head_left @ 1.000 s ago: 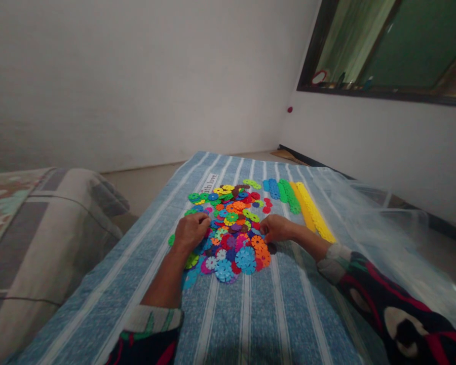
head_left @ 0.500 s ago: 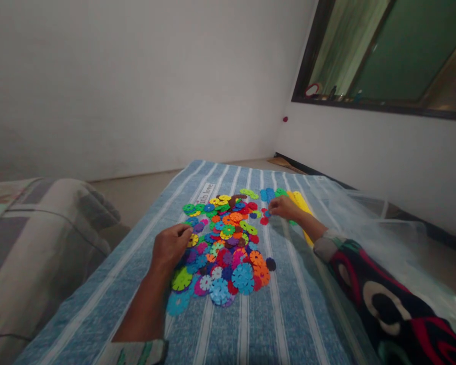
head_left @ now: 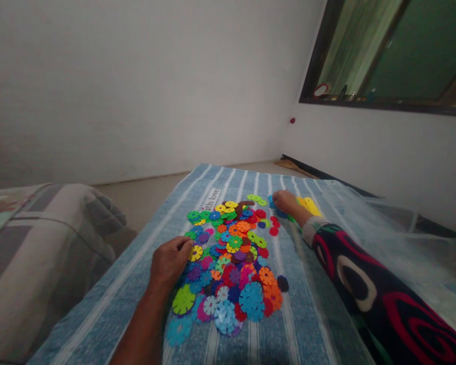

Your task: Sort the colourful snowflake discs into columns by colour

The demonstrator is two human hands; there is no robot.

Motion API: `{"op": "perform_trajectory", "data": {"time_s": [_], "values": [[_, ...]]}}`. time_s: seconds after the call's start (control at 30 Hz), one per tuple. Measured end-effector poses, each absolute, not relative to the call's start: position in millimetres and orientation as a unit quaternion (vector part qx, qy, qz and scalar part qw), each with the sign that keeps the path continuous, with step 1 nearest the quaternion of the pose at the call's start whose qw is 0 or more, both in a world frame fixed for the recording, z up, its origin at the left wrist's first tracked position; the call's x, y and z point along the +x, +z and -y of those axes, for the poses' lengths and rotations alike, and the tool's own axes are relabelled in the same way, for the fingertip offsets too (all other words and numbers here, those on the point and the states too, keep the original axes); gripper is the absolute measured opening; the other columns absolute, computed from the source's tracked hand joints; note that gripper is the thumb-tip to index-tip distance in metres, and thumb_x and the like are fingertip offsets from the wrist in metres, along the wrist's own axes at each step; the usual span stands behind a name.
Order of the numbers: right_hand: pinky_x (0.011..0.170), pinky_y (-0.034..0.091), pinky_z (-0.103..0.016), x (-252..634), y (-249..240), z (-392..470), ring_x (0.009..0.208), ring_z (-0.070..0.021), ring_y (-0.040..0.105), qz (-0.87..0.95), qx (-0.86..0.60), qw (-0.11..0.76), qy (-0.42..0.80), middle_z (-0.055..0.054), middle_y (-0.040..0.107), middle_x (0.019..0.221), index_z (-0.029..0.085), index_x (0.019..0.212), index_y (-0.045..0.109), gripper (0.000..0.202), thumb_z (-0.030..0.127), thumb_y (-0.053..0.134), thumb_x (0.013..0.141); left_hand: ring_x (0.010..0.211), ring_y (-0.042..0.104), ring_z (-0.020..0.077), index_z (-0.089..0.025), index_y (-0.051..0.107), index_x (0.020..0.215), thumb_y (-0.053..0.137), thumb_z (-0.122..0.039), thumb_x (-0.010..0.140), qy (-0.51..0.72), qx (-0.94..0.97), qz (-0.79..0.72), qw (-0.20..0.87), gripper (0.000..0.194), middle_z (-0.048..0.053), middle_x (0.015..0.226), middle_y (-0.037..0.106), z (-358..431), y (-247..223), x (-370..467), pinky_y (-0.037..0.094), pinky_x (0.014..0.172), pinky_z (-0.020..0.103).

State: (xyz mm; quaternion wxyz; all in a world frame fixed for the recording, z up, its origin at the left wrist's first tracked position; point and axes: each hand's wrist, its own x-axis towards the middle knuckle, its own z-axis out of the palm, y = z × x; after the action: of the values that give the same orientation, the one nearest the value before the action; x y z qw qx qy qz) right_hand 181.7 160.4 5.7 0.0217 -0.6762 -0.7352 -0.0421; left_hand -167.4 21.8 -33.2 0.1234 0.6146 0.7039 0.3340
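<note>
Left hand: fingers curled, at the left edge of a spread heap of multicoloured, notched plastic discs; exact opening and any hold, cannot tell. Right hand: fingers bent down at blue plastic discs beyond the heap; grip hidden. Yellow plastic discs: row beside right wrist. Underneath: blue, white-striped cloth.

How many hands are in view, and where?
2. The left hand is at the left edge of the loose discs, beside a yellow disc. The right hand is at the blue discs near the far right of the pile.
</note>
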Motion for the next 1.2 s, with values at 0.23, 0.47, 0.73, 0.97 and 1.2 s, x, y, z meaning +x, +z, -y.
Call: {"op": "perform_trajectory", "data": {"time_s": [0.23,0.47,0.73,0.97,1.2], "values": [[0.075,0.044,-0.025,179.1,0.5,-169.5,0.099,-0.0216,0.065,0.733,-0.678,-0.027,-0.053,-0.016,0.070,0.109,0.014,0.108,0.070,0.034,0.012,0.045,0.085,0.075,0.067,0.0225,-0.022,0.073,0.073,0.045,-0.045,0.071,0.347,0.609,-0.701,0.130,0.037,0.002,0.074,0.075,-21.0,-33.7,-164.4,0.048,0.067,0.027],[0.080,0.045,-0.028,176.6,1.0,-166.7,0.104,-0.0256,0.064,0.729,-0.678,-0.047,-0.080,-0.020,0.067,0.113,0.010,0.115,0.066,0.036,0.010,0.045,0.086,0.077,0.067,0.0227,-0.020,0.073,0.075,0.045,-0.045,0.072,0.348,0.603,-0.703,0.144,0.038,0.002,0.075,0.074,-19.1,-34.5,-162.5,0.047,0.069,0.027],[0.077,0.044,-0.028,123.2,9.5,-138.9,0.100,-0.0249,0.064,0.807,-0.586,-0.031,-0.072,-0.015,0.070,0.108,0.018,0.107,0.071,0.031,0.017,0.046,0.089,0.077,0.067,0.0216,-0.019,0.073,0.078,0.045,-0.044,0.074,0.362,0.598,-0.697,0.158,0.038,0.003,0.078,0.074,-18.2,-37.5,-162.4,0.047,0.070,0.028],[0.079,0.040,-0.025,57.2,14.0,-90.0,0.100,-0.0200,0.059,0.924,-0.381,-0.011,-0.019,-0.008,0.068,0.103,0.021,0.096,0.072,0.019,0.026,0.057,0.087,0.076,0.067,0.0218,-0.018,0.073,0.078,0.045,-0.043,0.074,0.369,0.600,-0.689,0.174,0.038,0.004,0.077,0.074,-16.6,-35.9,-160.6,0.047,0.071,0.029],[0.076,0.040,-0.030,39.0,3.5,-72.9,0.095,-0.0230,0.055,0.972,-0.230,-0.043,-0.026,-0.010,0.062,0.098,0.019,0.094,0.072,0.017,0.024,0.060,0.082,0.072,0.067,0.0212,-0.016,0.074,0.076,0.045,-0.042,0.073,0.373,0.597,-0.688,0.177,0.038,0.004,0.075,0.073,-16.2,-36.2,-158.1,0.047,0.069,0.028]]}}
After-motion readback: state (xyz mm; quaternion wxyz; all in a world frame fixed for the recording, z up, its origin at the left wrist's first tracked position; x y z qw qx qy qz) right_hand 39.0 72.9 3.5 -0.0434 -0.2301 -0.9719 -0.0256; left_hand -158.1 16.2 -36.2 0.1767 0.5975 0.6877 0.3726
